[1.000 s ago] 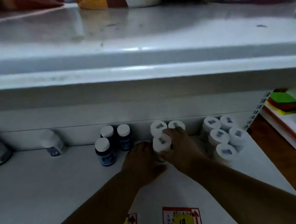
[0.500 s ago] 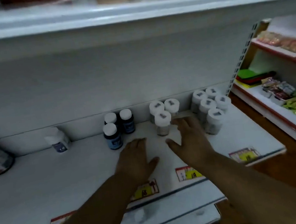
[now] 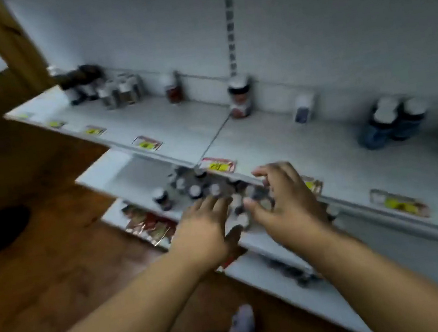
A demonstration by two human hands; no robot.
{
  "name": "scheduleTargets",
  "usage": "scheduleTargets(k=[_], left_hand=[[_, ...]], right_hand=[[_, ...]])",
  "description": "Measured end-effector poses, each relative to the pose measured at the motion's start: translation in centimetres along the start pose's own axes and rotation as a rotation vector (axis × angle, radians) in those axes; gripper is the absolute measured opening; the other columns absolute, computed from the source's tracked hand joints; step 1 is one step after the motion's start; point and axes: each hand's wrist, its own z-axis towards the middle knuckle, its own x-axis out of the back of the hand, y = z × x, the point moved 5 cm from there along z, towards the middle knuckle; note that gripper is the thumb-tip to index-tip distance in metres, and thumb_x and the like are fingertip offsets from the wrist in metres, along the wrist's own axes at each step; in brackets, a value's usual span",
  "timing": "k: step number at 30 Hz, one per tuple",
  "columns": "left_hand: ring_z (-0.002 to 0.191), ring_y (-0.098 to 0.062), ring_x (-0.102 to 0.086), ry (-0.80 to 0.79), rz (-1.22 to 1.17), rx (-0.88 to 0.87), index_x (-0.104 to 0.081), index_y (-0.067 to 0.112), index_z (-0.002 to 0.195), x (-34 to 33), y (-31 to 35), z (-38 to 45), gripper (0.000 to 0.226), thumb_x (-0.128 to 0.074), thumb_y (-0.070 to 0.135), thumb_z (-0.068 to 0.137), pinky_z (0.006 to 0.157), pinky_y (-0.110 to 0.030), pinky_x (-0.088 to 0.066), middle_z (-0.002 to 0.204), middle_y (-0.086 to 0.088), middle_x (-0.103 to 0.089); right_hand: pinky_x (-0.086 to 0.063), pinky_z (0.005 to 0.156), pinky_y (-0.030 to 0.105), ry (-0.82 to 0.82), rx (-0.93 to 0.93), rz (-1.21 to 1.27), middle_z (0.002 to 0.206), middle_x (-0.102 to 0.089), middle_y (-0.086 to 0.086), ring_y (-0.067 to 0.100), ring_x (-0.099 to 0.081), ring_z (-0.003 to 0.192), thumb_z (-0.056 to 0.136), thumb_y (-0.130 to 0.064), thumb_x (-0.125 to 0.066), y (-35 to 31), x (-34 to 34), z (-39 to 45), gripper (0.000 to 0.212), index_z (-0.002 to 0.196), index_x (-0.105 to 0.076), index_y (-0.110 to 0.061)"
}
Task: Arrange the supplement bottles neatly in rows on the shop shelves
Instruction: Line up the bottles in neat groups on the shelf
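Blurred cluster of small supplement bottles [image 3: 209,189] on the lower shelf [image 3: 130,174] just beyond the fingers, left hand [image 3: 206,228] and right hand [image 3: 283,199] spread loose, holding nothing, dark-blue bottles [image 3: 393,123] on the upper shelf [image 3: 308,154] far right.

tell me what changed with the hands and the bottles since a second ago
Both hands let go of the white-capped bottles and moved left and down; the left hand and right hand now reach, open, over a cluster of small bottles on a lower shelf. The blue bottles stayed put.

A shop: white shelving [image 3: 320,138] with price tags [image 3: 219,165], bottles [image 3: 239,99].
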Motion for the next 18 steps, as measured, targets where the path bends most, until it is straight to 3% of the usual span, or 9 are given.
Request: scheduleTargets(k=[4,6,9,13,18], left_hand=[[0.104,-0.026,-0.056,-0.038,0.055,0.153,-0.051,0.022,0.129,1.1,-8.6,-6.2,0.055,-0.057,0.045,0.08,0.085,-0.039,-0.048,0.112,-0.001,-0.059],[0.109,-0.023,-0.054,-0.036,0.042,0.202,-0.047,0.022,0.135,1.4,-13.1,-8.0,0.059,-0.057,0.045,0.082,0.091,-0.038,-0.046,0.12,0.001,-0.057],[0.116,-0.018,-0.049,-0.011,-0.009,0.24,-0.041,0.026,0.139,1.1,-20.4,-9.0,0.06,-0.054,0.047,0.085,0.099,-0.036,-0.042,0.127,0.006,-0.053],[0.117,-0.02,-0.049,-0.001,-0.071,0.228,-0.042,0.024,0.137,0.7,-31.0,-7.1,0.053,-0.049,0.049,0.091,0.099,-0.036,-0.041,0.126,0.003,-0.053],[0.122,-0.016,-0.047,-0.029,-0.163,0.218,-0.037,0.03,0.143,-1.0,-41.9,-4.2,0.056,-0.048,0.051,0.092,0.096,-0.03,-0.04,0.135,0.007,-0.051]], right_hand=[[-0.03,0.081,0.001,-0.137,0.062,0.094,0.117,-0.042,-0.013,-0.001,-0.044,0.104,0.087,-0.034,-0.067,-6.5,-7.3,-0.6,0.04,0.123,-0.051,-0.027],[-0.032,0.086,0.005,-0.174,0.107,0.032,0.12,-0.045,-0.012,0.002,-0.045,0.109,0.088,-0.037,-0.065,-9.3,-10.8,0.2,0.042,0.126,-0.05,-0.028],[-0.041,0.098,0.024,-0.187,0.097,0.01,0.123,-0.045,-0.014,0.004,-0.046,0.114,0.088,-0.039,-0.065,-12.8,-16.3,2.4,0.043,0.127,-0.048,-0.03],[-0.039,0.094,0.02,-0.161,-0.022,0.022,0.115,-0.041,-0.018,-0.001,-0.045,0.108,0.087,-0.036,-0.067,-15.6,-25.9,5.9,0.04,0.122,-0.047,-0.033],[-0.05,0.086,0.031,-0.182,-0.304,0.039,0.118,-0.046,-0.012,0.006,-0.05,0.105,0.087,-0.036,-0.067,-14.5,-37.8,9.6,0.038,0.12,-0.049,-0.033]])
